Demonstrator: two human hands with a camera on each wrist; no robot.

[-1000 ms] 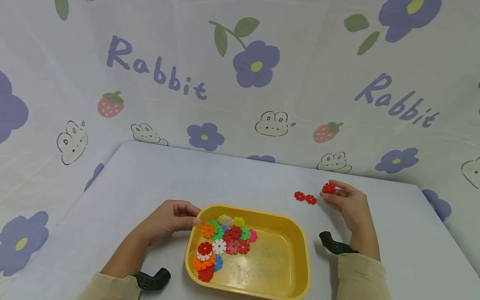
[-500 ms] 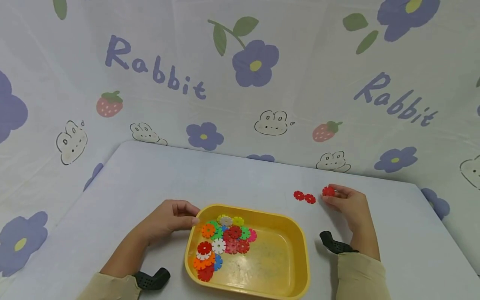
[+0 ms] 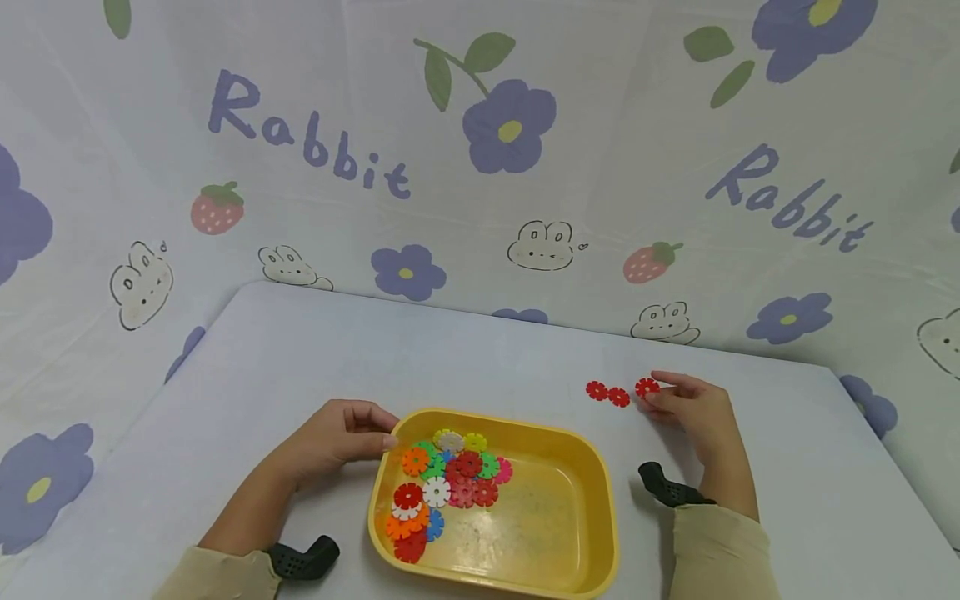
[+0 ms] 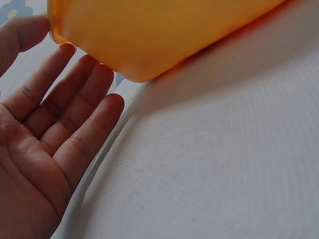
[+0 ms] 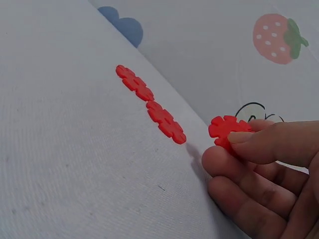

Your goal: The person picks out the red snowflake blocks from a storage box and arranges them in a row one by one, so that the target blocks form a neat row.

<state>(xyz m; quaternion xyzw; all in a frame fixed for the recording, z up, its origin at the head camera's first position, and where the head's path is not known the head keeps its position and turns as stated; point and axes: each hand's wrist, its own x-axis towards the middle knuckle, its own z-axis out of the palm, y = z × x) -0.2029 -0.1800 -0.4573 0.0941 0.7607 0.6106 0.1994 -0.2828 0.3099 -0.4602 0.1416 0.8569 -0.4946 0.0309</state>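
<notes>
A red notched plastic disc (image 3: 647, 388), flower-shaped, is pinched between thumb and fingers of my right hand (image 3: 693, 406). In the right wrist view this disc (image 5: 222, 130) is tilted up above the white table. Just left of it in the head view, two more red notched discs (image 3: 618, 397) lie flat, edge to edge. My left hand (image 3: 348, 442) holds the upper left corner of a yellow plastic tray (image 3: 510, 425), thumb at the rim. From the left wrist view, its fingers (image 4: 82, 139) reach along the tray's outer wall (image 4: 129, 45).
Several loose notched discs (image 3: 437, 492) in orange, white, green, blue, yellow, pink and red lie in the tray's left half. A cloth backdrop (image 3: 300, 200) with printed rabbits and flowers rises behind the table's back edge. Black camera mounts (image 3: 303, 560) sit on both wrists.
My right hand has lowered the red disc and brought it slightly left, closer to the two discs on the table. The left hand and the tray stay in place.
</notes>
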